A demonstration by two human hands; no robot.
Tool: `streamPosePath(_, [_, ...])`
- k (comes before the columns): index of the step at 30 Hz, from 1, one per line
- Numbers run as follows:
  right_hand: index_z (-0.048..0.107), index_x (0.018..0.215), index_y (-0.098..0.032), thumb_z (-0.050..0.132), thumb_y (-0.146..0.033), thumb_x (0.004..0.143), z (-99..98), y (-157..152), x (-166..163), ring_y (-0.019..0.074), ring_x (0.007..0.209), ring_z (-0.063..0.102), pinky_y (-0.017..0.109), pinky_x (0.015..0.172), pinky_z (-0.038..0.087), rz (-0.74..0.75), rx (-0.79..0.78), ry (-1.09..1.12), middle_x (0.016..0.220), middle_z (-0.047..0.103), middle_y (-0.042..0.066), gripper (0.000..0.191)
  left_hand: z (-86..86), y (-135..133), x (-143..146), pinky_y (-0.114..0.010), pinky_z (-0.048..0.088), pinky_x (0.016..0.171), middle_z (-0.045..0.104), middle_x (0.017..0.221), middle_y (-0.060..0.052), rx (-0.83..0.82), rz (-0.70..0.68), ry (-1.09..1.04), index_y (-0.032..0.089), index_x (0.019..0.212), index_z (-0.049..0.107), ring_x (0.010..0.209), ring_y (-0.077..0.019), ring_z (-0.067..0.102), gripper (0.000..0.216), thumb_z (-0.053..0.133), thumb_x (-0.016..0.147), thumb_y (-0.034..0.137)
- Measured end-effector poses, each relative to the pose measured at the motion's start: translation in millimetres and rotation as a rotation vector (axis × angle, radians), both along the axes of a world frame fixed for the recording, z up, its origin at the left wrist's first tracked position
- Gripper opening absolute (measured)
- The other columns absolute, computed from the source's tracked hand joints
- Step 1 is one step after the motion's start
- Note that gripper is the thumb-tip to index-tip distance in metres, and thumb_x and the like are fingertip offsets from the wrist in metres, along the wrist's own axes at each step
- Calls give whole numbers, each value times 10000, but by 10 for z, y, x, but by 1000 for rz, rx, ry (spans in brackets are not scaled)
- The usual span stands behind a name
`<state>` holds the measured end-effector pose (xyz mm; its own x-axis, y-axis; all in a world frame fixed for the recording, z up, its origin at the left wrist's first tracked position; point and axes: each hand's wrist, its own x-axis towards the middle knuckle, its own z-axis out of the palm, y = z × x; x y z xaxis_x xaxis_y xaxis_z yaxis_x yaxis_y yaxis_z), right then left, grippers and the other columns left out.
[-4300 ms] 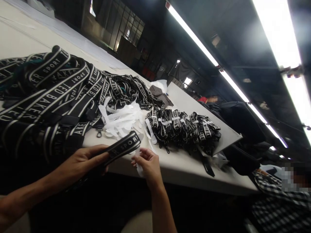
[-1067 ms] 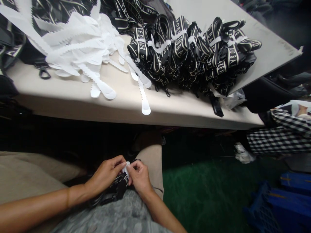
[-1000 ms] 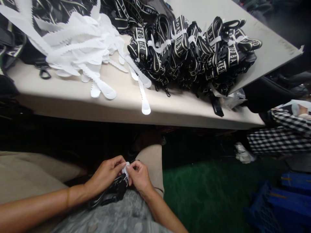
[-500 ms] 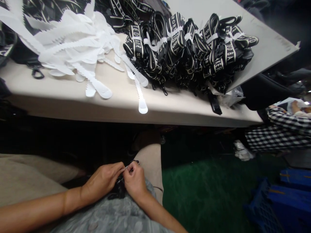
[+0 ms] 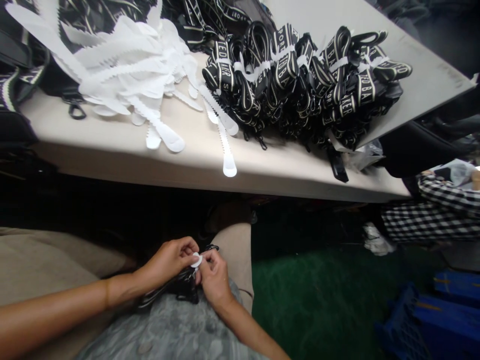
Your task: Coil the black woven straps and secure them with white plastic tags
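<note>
Over my lap, my left hand (image 5: 173, 260) pinches the rounded end of a white toothed strip (image 5: 196, 259) between thumb and fingertips. From the other side, my right hand (image 5: 216, 279) is closed on the same strip, its fingertips almost touching the left ones. A black strap bundle (image 5: 183, 287) lies beneath both hands, partly covered by them. How far the strip wraps round the bundle is hidden by my fingers. On the table, a pile of white toothed strips (image 5: 123, 75) lies left of several tied black straps with pale lettering (image 5: 287, 75).
The pale table edge (image 5: 157, 172) runs across in front of my knees. A few strips overhang toward it. At right, a person's checked sleeve (image 5: 446, 200) shows beside the table. Blue crates (image 5: 446, 317) stand on the green floor (image 5: 311, 300).
My left hand has shifted up slightly, and the white strip's rounded end now shows between the fingertips. More of the black bundle is visible below. The whole view has shifted a little.
</note>
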<state>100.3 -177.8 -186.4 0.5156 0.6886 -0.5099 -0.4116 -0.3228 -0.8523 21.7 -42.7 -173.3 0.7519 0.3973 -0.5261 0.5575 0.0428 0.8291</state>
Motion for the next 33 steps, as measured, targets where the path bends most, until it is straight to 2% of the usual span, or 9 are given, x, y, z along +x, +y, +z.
streamPosePath(4, [531,768,-169,615,-475,812,27,7,26,92,412,438,188,441,329,3,5,3,471,513,-45,321,38,61,23,-251,406,547,608,577,-15,-184,21,85,148,698,609,568,-168,565,333,673,598,459])
streamPosePath(8, [569,817,-168,538,-499,879,117,-21,76,112,491,500,216,489,405,-40,-15,-162,601,547,-19,338,114,39,42,-270,455,563,635,600,-21,-241,88,54,165,697,568,562,-179,595,351,641,622,500])
streamPosePath(10, [552,745,-178,506,-523,901,161,-32,93,114,516,475,221,496,384,-23,-84,-246,600,506,-24,381,140,-7,36,-288,476,575,642,612,-23,-213,73,22,175,716,552,577,-195,612,344,603,681,513])
streamPosePath(13, [518,644,-179,512,-553,892,203,-9,99,120,556,434,231,521,346,20,-155,-293,566,457,-26,450,165,-62,10,-286,470,600,634,642,-19,-82,4,-55,178,745,558,620,-198,615,319,539,793,492])
streamPosePath(17, [531,677,-171,565,-542,854,222,70,86,127,608,453,236,568,355,3,-112,-282,622,493,-19,412,201,-32,8,-271,420,607,608,687,-9,86,-54,-93,176,769,589,648,-184,567,321,492,846,471])
streamPosePath(22, [506,684,-181,523,-476,891,265,124,85,129,624,432,242,591,327,-14,-93,-363,628,463,-30,360,263,60,111,-266,380,602,549,642,4,96,7,-109,177,671,558,646,-176,504,253,553,744,420])
streamPosePath(26, [522,711,-185,502,-452,920,312,143,137,134,639,430,244,610,329,-56,-77,-436,644,475,-27,340,340,102,175,-267,380,603,532,645,7,100,42,-200,177,695,544,635,-163,489,248,537,795,403])
streamPosePath(30, [520,693,-188,521,-447,915,329,146,207,141,669,438,243,637,343,-122,-58,-488,659,487,-21,341,462,180,191,-255,386,573,528,644,10,-15,60,-272,173,715,541,605,-148,482,251,571,799,407])
streamPosePath(33, [511,681,-186,547,-470,904,346,156,226,138,657,418,241,619,336,-142,-6,-456,647,466,-24,363,572,240,187,-244,377,562,526,628,11,-169,73,-303,169,706,533,590,-136,466,280,623,776,425])
